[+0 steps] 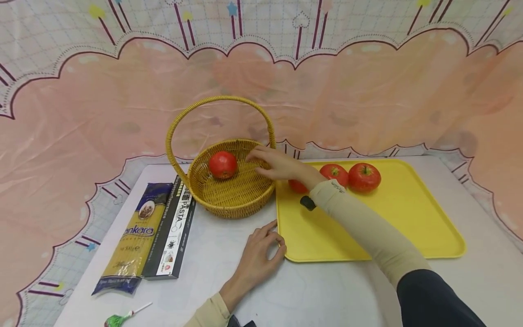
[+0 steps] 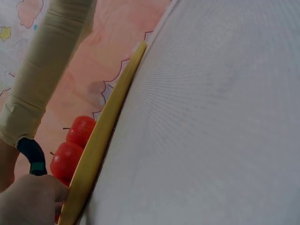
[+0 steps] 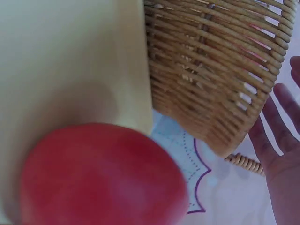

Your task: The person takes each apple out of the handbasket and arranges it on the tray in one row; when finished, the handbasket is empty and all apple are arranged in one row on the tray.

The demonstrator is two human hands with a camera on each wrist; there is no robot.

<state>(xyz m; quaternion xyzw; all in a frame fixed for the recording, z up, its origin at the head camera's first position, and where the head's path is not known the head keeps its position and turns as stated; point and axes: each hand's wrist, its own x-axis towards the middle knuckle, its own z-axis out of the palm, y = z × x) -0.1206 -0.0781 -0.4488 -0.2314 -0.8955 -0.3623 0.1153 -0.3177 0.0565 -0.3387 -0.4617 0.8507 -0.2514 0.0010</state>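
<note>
A yellow wicker basket (image 1: 229, 210) with a tall hoop handle stands at the back of the table, and a red apple (image 1: 223, 165) lies inside it. My right hand (image 1: 282, 164) hovers over the basket's right side, fingers spread and loosely bent, holding nothing. On the yellow tray (image 1: 392, 227) are three more red apples (image 1: 364, 177), one partly hidden by my right wrist. My left hand (image 1: 259, 254) grips the tray's left rim, thumb and fingers curled at the edge. In the right wrist view, an apple (image 3: 103, 178) looms close beside the basket wall (image 3: 211, 70).
Left of the basket lie a pasta packet (image 1: 136, 236) and a black-and-white pasta box (image 1: 171, 231). A green-wrapped lollipop (image 1: 116, 320) is near the table's front left. A patterned pink cloth (image 1: 347, 100) hangs behind the table. The basket stands close to the tray's left edge.
</note>
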